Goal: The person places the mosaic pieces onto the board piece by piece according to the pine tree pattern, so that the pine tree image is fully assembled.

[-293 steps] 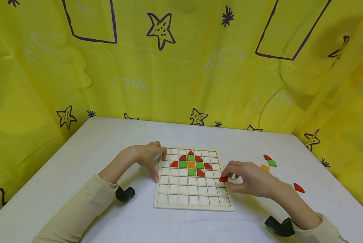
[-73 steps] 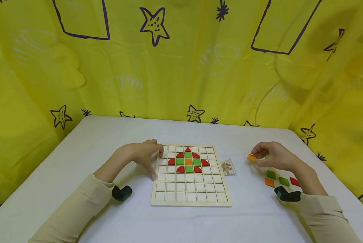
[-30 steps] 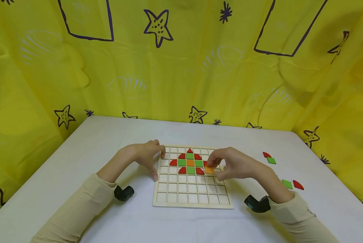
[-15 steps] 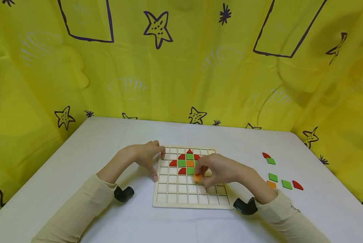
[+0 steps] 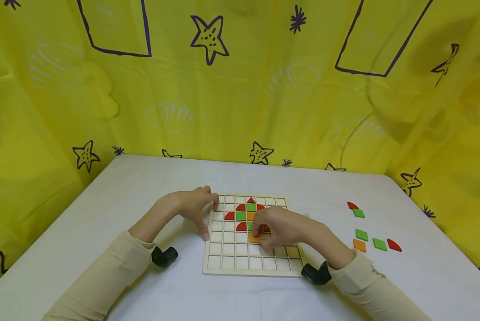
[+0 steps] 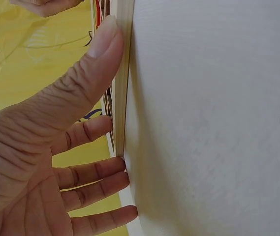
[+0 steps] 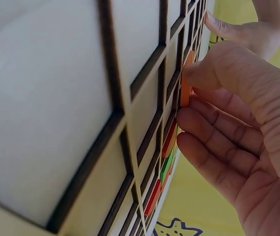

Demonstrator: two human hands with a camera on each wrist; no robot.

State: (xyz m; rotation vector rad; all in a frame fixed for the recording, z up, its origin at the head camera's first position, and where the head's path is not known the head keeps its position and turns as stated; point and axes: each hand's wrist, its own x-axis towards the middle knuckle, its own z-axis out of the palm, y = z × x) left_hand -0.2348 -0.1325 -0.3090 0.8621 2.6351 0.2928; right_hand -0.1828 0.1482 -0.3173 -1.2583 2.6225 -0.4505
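A person's right hand (image 5: 282, 225) is grasping an orange square tile (image 5: 254, 237), thumb and fingertips pinching it at the face of a pale wooden grid board (image 5: 256, 272); whether the tile is lying fully flat in its cell, the pictures are not making clear. Directly beyond those fingertips, a green square tile (image 5: 250, 226) is sitting in the next cell, with an orange centre tile (image 5: 250, 216) farther out and a red triangle (image 5: 251, 200) topping the column. To the left of the pinching fingers, red quarter-circle tiles (image 5: 229, 216) are flanking the pattern; more red pieces (image 5: 261, 207) are partly showing past the knuckles. The left hand (image 5: 196, 209) is gripping nothing, its fingers reaching out loosely, thumb and fingertips touching the board's left edge, well apart from the pinched tile. Out to the right of the right hand's fingers, beyond the wrist, a loose orange square (image 5: 359, 245), two green squares (image 5: 379, 244) and a red quarter-circle (image 5: 394, 245) are lying near one another on the white tabletop (image 5: 256, 298); farther from the fingers, another green square (image 5: 358, 213) is resting just beside a second red quarter-circle (image 5: 351, 205)
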